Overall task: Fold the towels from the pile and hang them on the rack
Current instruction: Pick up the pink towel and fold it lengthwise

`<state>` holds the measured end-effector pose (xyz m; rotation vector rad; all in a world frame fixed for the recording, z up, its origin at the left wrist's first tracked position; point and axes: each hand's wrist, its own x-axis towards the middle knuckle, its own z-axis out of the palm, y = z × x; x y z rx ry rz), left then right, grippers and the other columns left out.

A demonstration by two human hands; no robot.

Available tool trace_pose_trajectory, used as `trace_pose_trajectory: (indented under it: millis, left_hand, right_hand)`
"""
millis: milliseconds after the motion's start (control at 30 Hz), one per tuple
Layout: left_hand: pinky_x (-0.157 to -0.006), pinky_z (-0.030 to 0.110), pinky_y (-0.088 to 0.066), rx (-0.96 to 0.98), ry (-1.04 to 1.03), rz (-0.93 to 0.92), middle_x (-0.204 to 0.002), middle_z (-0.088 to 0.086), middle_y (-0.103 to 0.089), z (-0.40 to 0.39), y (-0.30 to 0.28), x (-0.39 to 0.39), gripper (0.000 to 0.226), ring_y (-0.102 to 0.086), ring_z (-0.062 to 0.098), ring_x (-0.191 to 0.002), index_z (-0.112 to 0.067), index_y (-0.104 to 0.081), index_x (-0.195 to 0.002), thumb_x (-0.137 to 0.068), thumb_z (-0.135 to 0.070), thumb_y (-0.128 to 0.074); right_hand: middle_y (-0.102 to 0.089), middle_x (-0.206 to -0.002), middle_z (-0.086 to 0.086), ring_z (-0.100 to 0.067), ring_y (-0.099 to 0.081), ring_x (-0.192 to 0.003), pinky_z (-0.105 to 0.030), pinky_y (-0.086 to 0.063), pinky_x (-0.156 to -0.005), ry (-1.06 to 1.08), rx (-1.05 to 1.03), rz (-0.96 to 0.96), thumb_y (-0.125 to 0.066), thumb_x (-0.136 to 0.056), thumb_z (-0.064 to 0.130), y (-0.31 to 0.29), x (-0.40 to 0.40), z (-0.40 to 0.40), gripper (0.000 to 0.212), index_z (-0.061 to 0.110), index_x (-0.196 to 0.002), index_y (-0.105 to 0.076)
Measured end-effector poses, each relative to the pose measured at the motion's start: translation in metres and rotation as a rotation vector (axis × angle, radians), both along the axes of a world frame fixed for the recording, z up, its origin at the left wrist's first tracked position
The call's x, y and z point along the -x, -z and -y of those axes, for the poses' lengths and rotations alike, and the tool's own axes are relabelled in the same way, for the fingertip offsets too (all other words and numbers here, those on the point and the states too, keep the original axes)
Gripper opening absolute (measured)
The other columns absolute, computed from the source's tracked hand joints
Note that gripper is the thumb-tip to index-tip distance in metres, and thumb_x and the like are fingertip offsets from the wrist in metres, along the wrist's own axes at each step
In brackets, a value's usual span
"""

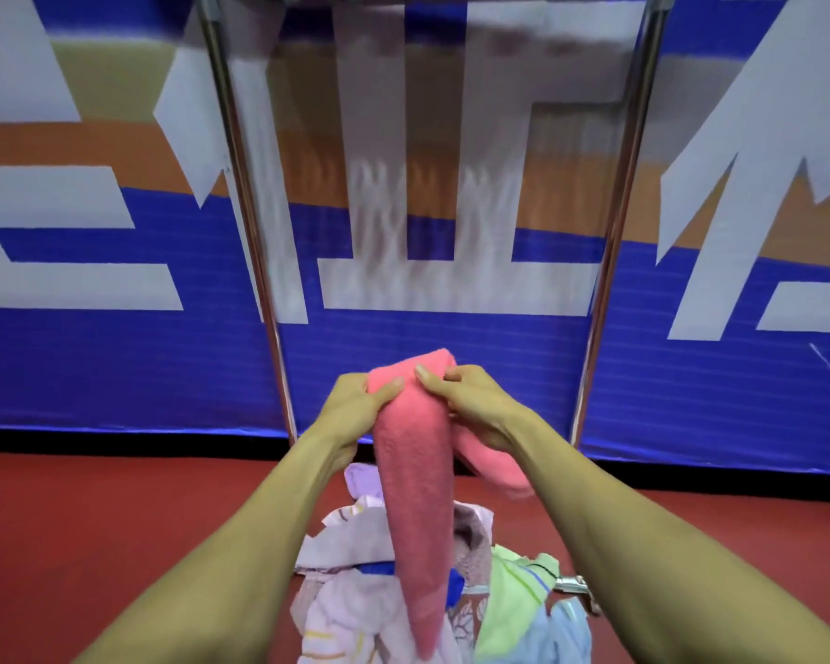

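Observation:
A pink towel [415, 486] hangs folded lengthwise in front of me, its long end dangling down over the pile. My left hand [355, 409] grips its upper left edge with thumb on top. My right hand [475, 404] pinches the upper right part, and a second flap of the pink towel droops under that wrist. Below lies the pile of towels [355, 591] in lilac, white, green and pale blue on the red floor. The chrome rack [240, 184] stands ahead, its two uprights framing the hands; its top bar is at the frame's upper edge.
A blue, orange and white banner wall [92, 352] stands right behind the rack. Red floor [92, 519] spreads left and right of the pile. A chrome rack foot [573, 584] pokes out beside the green towel.

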<state>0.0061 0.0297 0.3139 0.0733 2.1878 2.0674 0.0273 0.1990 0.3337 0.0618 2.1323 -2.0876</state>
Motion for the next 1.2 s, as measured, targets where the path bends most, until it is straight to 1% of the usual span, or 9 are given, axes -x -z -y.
trace_pose_trajectory:
  millis: [133,267,367,433,567,733,833,967,1200]
  left_hand:
    - [-0.082,0.041,-0.055,-0.208,-0.142,0.028,-0.104,0.020,-0.072,-0.005,-0.005,0.004,0.022,-0.067,0.028,-0.090,0.003,-0.070,-0.102,-0.096,-0.017,-0.064]
    - [-0.067,0.027,-0.056,-0.240,0.013,0.052,-0.101,0.014,-0.074,-0.008,-0.008,-0.010,0.025,-0.070,0.016,-0.078,0.001,-0.067,-0.115,-0.098,-0.017,-0.061]
    - [-0.057,0.027,-0.048,0.315,-0.176,-0.118,-0.068,0.002,-0.064,-0.002,-0.004,-0.011,0.031,-0.061,0.018,-0.062,-0.013,-0.063,-0.075,-0.090,-0.039,-0.070]
    - [-0.070,0.036,-0.051,0.555,-0.318,-0.305,-0.075,-0.001,-0.063,0.002,-0.003,-0.009,0.032,-0.060,0.023,-0.075,-0.019,-0.056,-0.077,-0.084,-0.046,-0.072]
    - [-0.094,0.037,-0.050,0.369,0.046,-0.441,-0.104,0.000,-0.067,-0.004,-0.003,-0.006,0.026,-0.061,0.012,-0.096,-0.020,-0.069,-0.106,-0.096,-0.041,-0.057]
    - [-0.058,0.037,-0.031,0.529,0.190,-0.310,-0.057,-0.002,-0.038,-0.003,0.000,0.000,0.055,-0.033,0.015,-0.058,-0.017,-0.043,-0.057,-0.092,-0.057,-0.056]
    - [-0.057,0.032,-0.026,0.385,0.151,-0.284,-0.058,-0.003,-0.031,-0.003,-0.008,0.000,0.052,-0.028,0.014,-0.057,-0.021,-0.036,-0.057,-0.096,-0.044,-0.061]
    - [-0.066,0.035,-0.041,0.063,0.124,-0.161,-0.072,0.013,-0.057,0.003,-0.020,-0.003,0.054,-0.050,0.018,-0.068,0.006,-0.065,-0.078,-0.099,-0.044,-0.056]
    - [-0.066,0.031,-0.042,0.074,0.188,-0.095,-0.079,0.006,-0.067,0.032,-0.081,0.005,0.038,-0.056,0.018,-0.072,-0.008,-0.075,-0.087,-0.099,-0.038,-0.056]
  right_hand:
    - [-0.064,-0.069,-0.002,-0.011,-0.057,-0.059,-0.026,-0.047,-0.063,-0.197,-0.199,0.108,-0.073,-0.089,0.026,0.007,-0.007,-0.009,0.025,0.014,-0.072,-0.060]
    - [-0.071,-0.084,-0.004,-0.011,-0.062,-0.071,-0.023,-0.051,-0.067,-0.028,-0.077,-0.049,-0.062,-0.096,0.011,0.003,-0.005,-0.003,0.012,0.005,-0.094,-0.071]
    - [-0.072,-0.089,-0.002,-0.007,-0.064,-0.074,-0.018,-0.050,-0.063,-0.006,-0.093,-0.130,-0.055,-0.101,0.014,0.001,-0.002,0.000,0.019,0.006,-0.105,-0.072]
    - [-0.072,-0.090,-0.004,-0.011,-0.064,-0.078,-0.024,-0.051,-0.070,-0.079,-0.217,-0.144,-0.056,-0.100,0.015,0.002,-0.002,0.001,0.020,0.003,-0.100,-0.072]
    - [-0.062,-0.082,-0.003,-0.012,-0.053,-0.076,-0.030,-0.044,-0.071,-0.257,-0.378,-0.180,-0.060,-0.096,0.014,0.002,-0.002,0.003,0.019,0.003,-0.083,-0.068]
    - [-0.056,-0.059,0.012,-0.003,-0.047,-0.056,-0.021,-0.039,-0.062,-0.268,-0.521,-0.113,-0.072,-0.088,0.028,-0.006,0.000,-0.011,0.031,0.015,-0.060,-0.065]
    - [-0.064,-0.071,0.002,-0.012,-0.055,-0.069,-0.029,-0.044,-0.073,-0.342,-0.505,-0.018,-0.072,-0.084,0.047,-0.006,-0.001,-0.024,0.041,0.007,-0.078,-0.074]
    - [-0.055,-0.064,0.000,-0.011,-0.046,-0.059,-0.029,-0.038,-0.065,-0.340,-0.290,-0.084,-0.061,-0.098,0.027,-0.017,0.000,-0.025,0.036,0.019,-0.064,-0.070]
    - [-0.069,-0.081,-0.006,-0.010,-0.058,-0.065,-0.021,-0.045,-0.060,-0.223,-0.042,-0.195,-0.056,-0.100,0.018,-0.081,0.014,0.001,0.023,0.005,-0.103,-0.074]
